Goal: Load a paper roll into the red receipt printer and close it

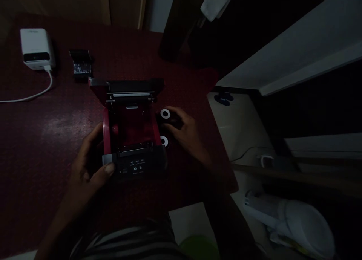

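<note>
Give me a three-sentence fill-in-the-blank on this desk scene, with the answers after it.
The printer has its lid ____.
The right hand rests on two black rolls with ____ cores.
The left hand grips the printer's ____ side.
Missing words: open; white; red.

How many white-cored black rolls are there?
2. The upper black roll lies by the right hand; the lower black roll lies below it, both beside the red printer. Shadow may hide more.
</note>
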### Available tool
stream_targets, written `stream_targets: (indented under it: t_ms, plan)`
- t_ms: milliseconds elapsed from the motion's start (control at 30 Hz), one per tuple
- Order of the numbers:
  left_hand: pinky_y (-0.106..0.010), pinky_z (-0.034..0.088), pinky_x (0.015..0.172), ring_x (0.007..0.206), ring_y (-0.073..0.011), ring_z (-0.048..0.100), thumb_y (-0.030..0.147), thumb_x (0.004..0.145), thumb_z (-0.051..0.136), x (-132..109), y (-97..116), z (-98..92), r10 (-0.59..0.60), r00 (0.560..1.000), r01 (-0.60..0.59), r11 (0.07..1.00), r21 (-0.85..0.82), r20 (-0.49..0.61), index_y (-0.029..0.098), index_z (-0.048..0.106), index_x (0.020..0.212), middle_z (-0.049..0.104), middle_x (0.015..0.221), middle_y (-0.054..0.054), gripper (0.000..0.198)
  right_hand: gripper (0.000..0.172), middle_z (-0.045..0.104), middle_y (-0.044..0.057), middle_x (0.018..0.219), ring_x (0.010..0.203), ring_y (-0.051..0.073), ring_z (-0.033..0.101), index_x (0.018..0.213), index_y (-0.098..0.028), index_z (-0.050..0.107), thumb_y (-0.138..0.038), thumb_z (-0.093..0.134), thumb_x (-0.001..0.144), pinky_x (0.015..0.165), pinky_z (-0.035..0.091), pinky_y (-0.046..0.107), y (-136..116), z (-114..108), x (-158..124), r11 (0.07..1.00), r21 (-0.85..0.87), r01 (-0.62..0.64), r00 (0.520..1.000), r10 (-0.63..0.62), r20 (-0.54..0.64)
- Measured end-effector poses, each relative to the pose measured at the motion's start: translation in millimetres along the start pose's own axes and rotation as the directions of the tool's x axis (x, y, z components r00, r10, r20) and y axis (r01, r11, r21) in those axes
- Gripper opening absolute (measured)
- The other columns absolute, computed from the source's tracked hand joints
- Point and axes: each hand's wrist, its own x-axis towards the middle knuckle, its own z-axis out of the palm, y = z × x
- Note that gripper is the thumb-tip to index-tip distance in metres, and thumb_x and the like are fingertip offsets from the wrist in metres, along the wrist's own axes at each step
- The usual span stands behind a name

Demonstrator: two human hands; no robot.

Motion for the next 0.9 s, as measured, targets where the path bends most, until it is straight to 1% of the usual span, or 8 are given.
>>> stream_targets:
  t_ms: [133,267,333,400,467,600,767,900]
  plan:
    - [-0.06,0.047,0.135,0.171,-0.044,0.039,0.057,0.096,0.084,1,1,0.8,0.003,0.999,-0.001,0.999,-0.043,0.035,0.049,0.053,0.17,0.052,0.179,0.006,0.081,0.026,0.085,0.007,0.121,0.118,0.027,0.079,0.114,-0.023,0.076,-0.024,0.075,0.089,0.112,0.059,0.052,-5,3,3,0.999,-0.007,0.045,0.999,-0.045,-0.027]
    - [-0.056,0.048,0.135,0.167,-0.0419,0.046,0.055,0.097,0.084,1,-2,2.4,0.061,0.998,-0.059,0.997,-0.055,0.035,0.045,0.054,0.171,0.054,0.178,0.002,0.081,0.031,0.085,0.003,0.13,0.123,0.027,0.08,0.12,-0.031,0.077,-0.024,0.08,0.09,0.11,0.063,0.05,-51,-43,-25,0.999,-0.01,0.042,0.995,-0.043,-0.085]
    - [-0.056,0.048,0.135,0.167,-0.0411,0.046,0.055,0.097,0.083,1,-3,2.9,0.067,0.997,-0.065,0.996,-0.06,0.031,0.046,0.053,0.171,0.054,0.178,0.002,0.081,0.033,0.086,0.0,0.122,0.116,0.028,0.082,0.125,-0.037,0.079,-0.03,0.083,0.093,0.103,0.067,0.048,-81,-67,-37,0.995,-0.036,0.09,0.996,-0.089,0.019]
    - [-0.057,0.048,0.134,0.168,-0.0409,0.045,0.055,0.098,0.082,1,-1,3.0,0.062,0.997,-0.059,0.996,-0.062,0.042,0.047,0.052,0.172,0.053,0.178,0.003,0.08,0.026,0.087,0.001,0.116,0.105,0.029,0.084,0.125,-0.04,0.082,-0.043,0.083,0.099,0.093,0.069,0.045,-107,-77,-41,0.979,-0.063,0.194,0.955,-0.174,0.239]
    - [-0.058,0.048,0.134,0.168,-0.0409,0.046,0.055,0.099,0.081,1,2,2.9,0.067,0.996,-0.064,0.996,-0.056,0.051,0.046,0.051,0.172,0.053,0.178,0.002,0.079,0.025,0.086,0.003,0.117,0.102,0.028,0.084,0.131,-0.039,0.082,-0.044,0.074,0.107,0.089,0.069,0.042,-124,-68,-36,0.951,-0.107,0.289,0.876,-0.217,0.431]
    - [-0.058,0.042,0.137,0.166,-0.0389,0.047,0.054,0.1,0.08,0,8,3.3,0.072,0.996,-0.07,0.997,-0.033,0.047,0.042,0.053,0.171,0.053,0.178,-0.001,0.077,0.033,0.084,0.007,0.128,0.113,0.027,0.078,0.139,-0.024,0.077,-0.02,0.066,0.108,0.1,0.064,0.043,-137,-13,-15,0.795,-0.311,0.52,0.78,-0.294,0.552]
    - [-0.059,0.04,0.137,0.165,-0.0388,0.049,0.051,0.099,0.081,0,5,4.2,0.087,0.995,-0.084,0.995,-0.057,0.046,0.039,0.052,0.172,0.055,0.175,-0.005,0.079,0.031,0.085,0.016,0.123,0.116,0.032,0.074,0.125,-0.014,0.079,-0.006,0.053,0.109,0.099,0.059,0.045,-146,38,-5,0.563,-0.634,0.529,0.802,-0.089,0.591]
    - [-0.061,0.039,0.137,0.165,-0.0376,0.049,0.048,0.1,0.08,0,5,4.1,0.093,0.995,-0.09,0.994,-0.063,0.047,0.039,0.053,0.171,0.055,0.176,-0.005,0.077,0.027,0.087,0.015,0.116,0.112,0.032,0.078,0.117,-0.018,0.082,-0.007,0.059,0.108,0.089,0.056,0.04,-151,49,4,0.514,-0.706,0.487,0.805,0.049,0.591]
